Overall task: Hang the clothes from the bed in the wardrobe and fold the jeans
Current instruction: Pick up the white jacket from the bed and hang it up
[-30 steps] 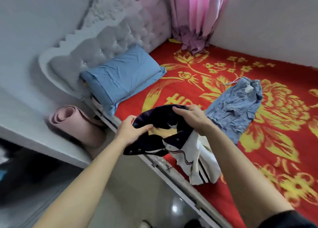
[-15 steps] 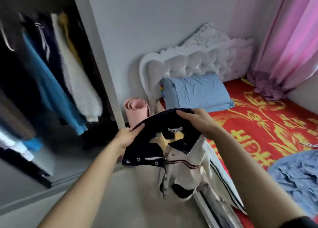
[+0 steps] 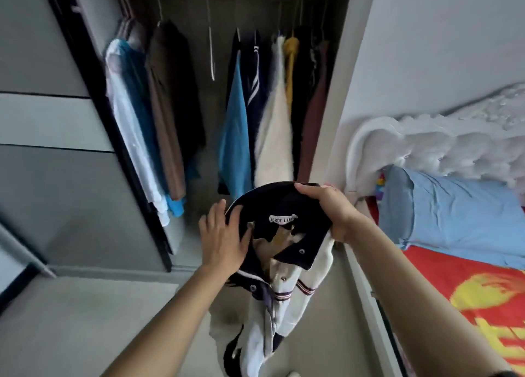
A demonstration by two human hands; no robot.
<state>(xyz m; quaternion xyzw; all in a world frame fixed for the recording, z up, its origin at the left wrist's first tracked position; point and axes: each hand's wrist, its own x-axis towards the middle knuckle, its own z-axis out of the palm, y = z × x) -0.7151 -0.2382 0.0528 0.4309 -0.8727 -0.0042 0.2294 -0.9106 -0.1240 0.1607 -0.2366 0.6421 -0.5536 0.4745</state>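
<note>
So the wardrobe point(image 3: 204, 98) takes up most of the view. It's open, with its grey sliding door point(image 3: 56, 149) pushed off to the left and a row of clothes hanging from the rail inside. The bed point(image 3: 477, 297) is along the right edge with a red and yellow cover, a white tufted headboard point(image 3: 426, 146) and a light blue pillow point(image 3: 454, 217) leaning against it.

In the wardrobe there's a white shirt point(image 3: 125, 126) and a brown piece point(image 3: 164, 115) on the left. Next comes a bare hanger point(image 3: 211, 55), then a blue top point(image 3: 235, 140) and a fluffy cream thing point(image 3: 274, 140).

The jacket point(image 3: 284, 203) is white with a navy collar. It's up in the air in front of the wardrobe opening, with the body dangling down toward the floor point(image 3: 85, 319).

The right hand point(image 3: 332, 209) has a clamped grip on the top of the collar, fingers curled over the edge. The left hand point(image 3: 224, 234) isn't grasping anything. Its fingers are pretty much straight and spread flat against the collar's left side. A small white label point(image 3: 282, 219) shows inside the neck, but it's too blurry to read properly.
</note>
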